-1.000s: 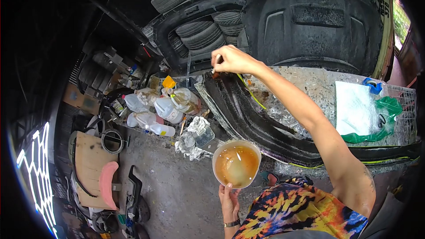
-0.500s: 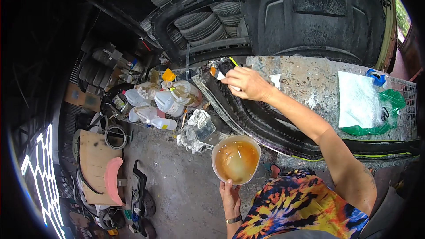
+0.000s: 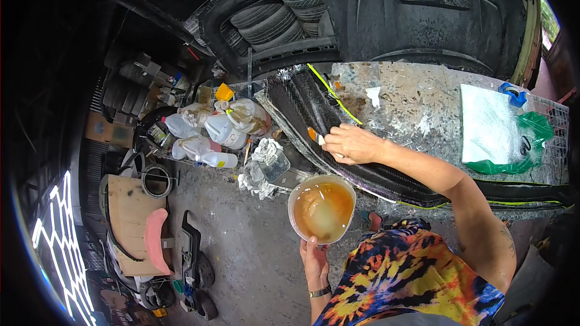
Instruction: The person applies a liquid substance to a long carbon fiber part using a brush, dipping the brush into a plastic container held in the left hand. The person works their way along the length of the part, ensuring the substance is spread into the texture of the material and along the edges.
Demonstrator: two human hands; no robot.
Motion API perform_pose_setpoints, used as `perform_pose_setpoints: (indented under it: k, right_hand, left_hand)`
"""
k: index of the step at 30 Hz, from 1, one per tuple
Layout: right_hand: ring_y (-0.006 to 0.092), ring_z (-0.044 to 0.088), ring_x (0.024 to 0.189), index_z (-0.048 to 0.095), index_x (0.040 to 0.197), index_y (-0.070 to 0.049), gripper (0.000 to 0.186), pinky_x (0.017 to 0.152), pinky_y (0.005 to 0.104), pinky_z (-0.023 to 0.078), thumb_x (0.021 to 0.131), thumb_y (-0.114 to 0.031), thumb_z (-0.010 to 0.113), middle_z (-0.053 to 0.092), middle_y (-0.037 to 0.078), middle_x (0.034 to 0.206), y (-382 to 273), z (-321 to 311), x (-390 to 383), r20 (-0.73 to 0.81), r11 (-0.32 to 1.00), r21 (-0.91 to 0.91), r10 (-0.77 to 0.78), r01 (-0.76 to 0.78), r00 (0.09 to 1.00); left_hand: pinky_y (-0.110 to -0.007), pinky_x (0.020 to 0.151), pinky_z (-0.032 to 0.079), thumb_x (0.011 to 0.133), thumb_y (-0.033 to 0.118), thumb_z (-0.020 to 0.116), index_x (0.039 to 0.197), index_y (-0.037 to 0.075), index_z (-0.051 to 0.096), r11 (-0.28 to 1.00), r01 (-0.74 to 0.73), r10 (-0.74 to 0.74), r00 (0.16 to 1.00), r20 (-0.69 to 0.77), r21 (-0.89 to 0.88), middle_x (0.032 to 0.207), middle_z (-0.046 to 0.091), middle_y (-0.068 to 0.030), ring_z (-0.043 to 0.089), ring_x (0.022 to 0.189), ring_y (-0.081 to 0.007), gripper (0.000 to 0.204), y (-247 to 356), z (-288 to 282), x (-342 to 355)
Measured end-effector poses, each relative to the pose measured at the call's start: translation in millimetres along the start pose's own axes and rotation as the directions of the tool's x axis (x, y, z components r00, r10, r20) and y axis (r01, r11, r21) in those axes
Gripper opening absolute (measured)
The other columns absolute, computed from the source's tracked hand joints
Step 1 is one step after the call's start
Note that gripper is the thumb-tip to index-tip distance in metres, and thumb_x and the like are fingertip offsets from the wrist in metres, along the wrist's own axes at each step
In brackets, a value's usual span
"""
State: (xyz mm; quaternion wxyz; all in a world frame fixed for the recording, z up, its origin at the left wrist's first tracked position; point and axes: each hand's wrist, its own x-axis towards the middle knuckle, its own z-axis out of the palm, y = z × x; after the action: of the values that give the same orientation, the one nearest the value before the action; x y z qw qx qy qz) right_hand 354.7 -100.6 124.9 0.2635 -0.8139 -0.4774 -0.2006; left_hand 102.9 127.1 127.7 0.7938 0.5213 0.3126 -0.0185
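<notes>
My left hand (image 3: 314, 259) holds a round translucent tub (image 3: 292, 210) of amber liquid from below, in front of the bench; its thumb presses against the tub's near side. Fingers of my right hand (image 3: 353, 143) close around a small brush (image 3: 312, 134) with an orange tip and a pale part by the fingers. That tip rests on or just above a long, curved black woven panel (image 3: 293, 99), which looks glossy. Bright yellow-green tape (image 3: 332, 92) runs along the panel's far edge. The grip itself is partly hidden by my knuckles.
Several plastic jugs (image 3: 226, 131) and crumpled white rags (image 3: 264, 153) stand left of the panel. White fibre sheets (image 3: 488, 121) lie over green plastic (image 3: 534, 139) on the bench's right, by blue tape (image 3: 512, 94). A black hood (image 3: 423, 24) and tyres (image 3: 266, 24) stand behind.
My right hand has moved with the brush toward me and slightly right along the panel, uncovering its far end. The left hand still holds the tub in nearly the same place.
</notes>
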Motion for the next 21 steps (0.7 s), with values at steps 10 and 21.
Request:
perform_pose_setpoints:
  k: [10, 21]
  right_hand:
    - [0.0128, 0.063, 0.060, 0.062, 0.088, 0.001, 0.018, 0.055, 0.0299, 0.051, 0.091, -0.014, 0.052, 0.064, 0.010, 0.069, 37, -38, 73, -0.019, 0.539, 0.760, 0.579, -0.364, 0.815]
    - [0.0274, 0.065, 0.069, 0.057, 0.093, 0.001, 0.015, 0.063, 0.0360, 0.050, 0.092, -0.013, 0.053, 0.063, 0.016, 0.080, 8, -47, 100, -0.513, 0.775, 0.574, 0.592, -0.264, 0.622]
  left_hand:
    - [-0.037, 0.084, 0.045, 0.083, 0.027, 0.071, 0.121, 0.010, 0.050, 1.000, 0.000, 0.000, 1.000, -0.011, -0.019, 0.118, 0.059, -0.0024, 0.056, 0.104, -0.0153, 0.047, -2, -6, -3]
    - [-0.039, 0.085, 0.046, 0.081, 0.030, 0.073, 0.120, 0.009, 0.051, 0.999, -0.022, 0.021, 0.999, -0.025, -0.026, 0.116, 0.059, -0.0026, 0.057, 0.103, -0.0165, 0.049, -3, -11, -6]
